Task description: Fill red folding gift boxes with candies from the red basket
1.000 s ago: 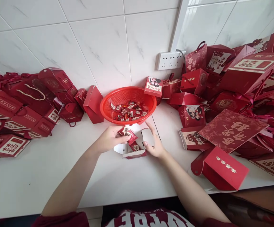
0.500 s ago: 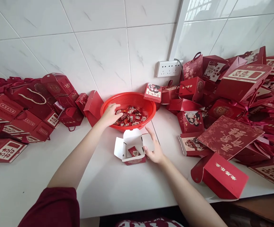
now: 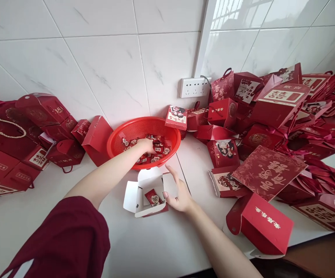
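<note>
My left hand [image 3: 146, 146] reaches down into a red plastic basket [image 3: 114, 135] and touches the small red-wrapped candies [image 3: 132, 156] in it. Its fingertips are hidden among the wrappers. In front of the basket stands a small carton box [image 3: 144, 181], white inside and red outside, its flaps folded out. One red packet with a cream heart-shaped label [image 3: 153, 197] lies inside it. My right hand [image 3: 179, 192] is at the box's right flap, thumb by the rim and index finger stretched away from it, the two wide apart.
Red gift boxes [image 3: 283, 100] are heaped on the right, with an open red box [image 3: 267, 224] near the table's front edge. More red boxes [image 3: 14, 154] are stacked on the left. Behind the basket, a socket strip [image 3: 195, 87] is fixed to the tiled wall.
My left hand has moved right and deeper into the candies from the basket's left side. My right hand stays beside the box. The view has shifted slightly, so things appear further left.
</note>
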Available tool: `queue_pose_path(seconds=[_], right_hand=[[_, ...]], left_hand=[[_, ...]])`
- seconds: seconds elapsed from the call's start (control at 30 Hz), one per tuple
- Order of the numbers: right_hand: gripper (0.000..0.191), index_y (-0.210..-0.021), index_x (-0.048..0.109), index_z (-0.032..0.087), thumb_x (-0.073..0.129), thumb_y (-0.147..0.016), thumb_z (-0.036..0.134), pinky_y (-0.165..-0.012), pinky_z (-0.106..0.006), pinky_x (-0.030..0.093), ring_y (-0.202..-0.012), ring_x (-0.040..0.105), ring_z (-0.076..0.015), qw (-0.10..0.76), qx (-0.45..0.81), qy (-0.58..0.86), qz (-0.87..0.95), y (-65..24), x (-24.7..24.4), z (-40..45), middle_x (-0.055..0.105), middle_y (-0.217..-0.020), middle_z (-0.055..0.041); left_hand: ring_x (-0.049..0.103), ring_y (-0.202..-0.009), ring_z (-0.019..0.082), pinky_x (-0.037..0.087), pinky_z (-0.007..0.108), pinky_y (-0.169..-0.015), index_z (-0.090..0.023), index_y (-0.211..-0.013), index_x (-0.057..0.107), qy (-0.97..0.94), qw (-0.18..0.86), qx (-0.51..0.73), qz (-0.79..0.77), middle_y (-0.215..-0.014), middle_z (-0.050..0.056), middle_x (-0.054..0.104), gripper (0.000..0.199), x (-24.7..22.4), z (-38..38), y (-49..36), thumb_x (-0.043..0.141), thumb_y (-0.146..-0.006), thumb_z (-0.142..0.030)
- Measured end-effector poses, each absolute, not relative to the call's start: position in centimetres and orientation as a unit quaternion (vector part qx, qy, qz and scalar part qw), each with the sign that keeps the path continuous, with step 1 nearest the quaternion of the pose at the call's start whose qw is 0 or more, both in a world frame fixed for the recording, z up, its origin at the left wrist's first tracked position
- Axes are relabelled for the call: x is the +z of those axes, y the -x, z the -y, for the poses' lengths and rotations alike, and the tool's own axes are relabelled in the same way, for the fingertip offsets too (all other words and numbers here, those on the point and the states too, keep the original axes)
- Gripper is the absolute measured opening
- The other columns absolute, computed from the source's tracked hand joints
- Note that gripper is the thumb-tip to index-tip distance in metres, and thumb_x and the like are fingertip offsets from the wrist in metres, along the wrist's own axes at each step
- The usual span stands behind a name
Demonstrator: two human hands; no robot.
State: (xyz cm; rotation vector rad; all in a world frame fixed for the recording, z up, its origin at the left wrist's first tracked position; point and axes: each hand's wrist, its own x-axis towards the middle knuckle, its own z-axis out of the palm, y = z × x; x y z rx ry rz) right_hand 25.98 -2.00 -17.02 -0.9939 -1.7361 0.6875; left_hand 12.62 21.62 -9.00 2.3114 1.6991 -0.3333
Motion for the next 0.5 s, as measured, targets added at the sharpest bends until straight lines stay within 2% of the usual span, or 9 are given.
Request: queue_pose_path(seconds=[0.1, 0.23, 0.3, 0.4, 0.5], right_hand=[[0.083, -0.156, 0.016, 0.02, 0.052, -0.09, 0.055, -0.084, -0.047, 0.057, -0.095, 0.069, -0.0321, 0.488, 0.281, 0.412, 0.716, -26.0, -17.0, 1.9, 0.067, -0.116, -0.013], [0.082, -0.156, 0.017, 0.021, 0.053, -0.09, 0.052, -0.091, -0.048, 0.055, -0.111, 0.066, -0.0341, 0.481, 0.286, 0.415, 0.717, -26.2, -16.5, 2.1, 0.062, -0.132, -0.0149], [0.081, -0.156, 0.018, 0.021, 0.054, -0.09, 0.051, -0.092, -0.048, 0.055, -0.113, 0.065, -0.0344, 0.477, 0.29, 0.416, 0.718, -26.3, -16.2, 2.2, 0.061, -0.134, -0.0145], [0.08, -0.155, 0.019, 0.021, 0.054, -0.09, 0.051, -0.087, -0.047, 0.057, -0.105, 0.068, -0.0335, 0.47, 0.298, 0.423, 0.715, -26.3, -15.8, 2.4, 0.064, -0.128, -0.0142], [0.079, -0.155, 0.019, 0.021, 0.053, -0.09, 0.05, -0.083, -0.047, 0.057, -0.093, 0.07, -0.0312, 0.464, 0.302, 0.429, 0.713, -26.3, -15.8, 2.6, 0.067, -0.121, -0.014]], left_hand=[[0.064, -0.112, 0.043, 0.048, 0.048, -0.098, -0.011, -0.103, 0.073, -0.782, 0.103, -0.138, -0.599, -0.113, 0.025, 0.071, 0.061, -9.1, -21.6, -13.1, 0.088, -0.056, -0.046], [0.069, -0.102, 0.027, 0.053, 0.043, -0.091, -0.013, -0.104, 0.071, -0.787, 0.101, -0.137, -0.593, -0.107, 0.015, 0.073, 0.042, -8.1, -21.6, -12.4, 0.076, -0.078, -0.045], [0.07, -0.09, 0.023, 0.055, 0.039, -0.083, -0.013, -0.093, 0.073, -0.79, 0.112, -0.122, -0.59, -0.093, 0.01, 0.074, 0.03, -7.3, -21.5, -11.6, 0.075, -0.079, -0.039], [0.071, -0.08, 0.025, 0.053, 0.032, -0.073, -0.015, -0.074, 0.074, -0.8, 0.131, -0.058, -0.583, -0.078, 0.009, 0.074, 0.015, -5.6, -20.8, -10.2, 0.077, -0.069, -0.029], [0.071, -0.085, 0.023, 0.053, 0.029, -0.071, -0.019, -0.085, 0.074, -0.814, 0.148, 0.041, -0.561, -0.092, 0.007, 0.076, 0.016, -3.4, -18.6, -8.7, 0.069, -0.076, -0.032]])
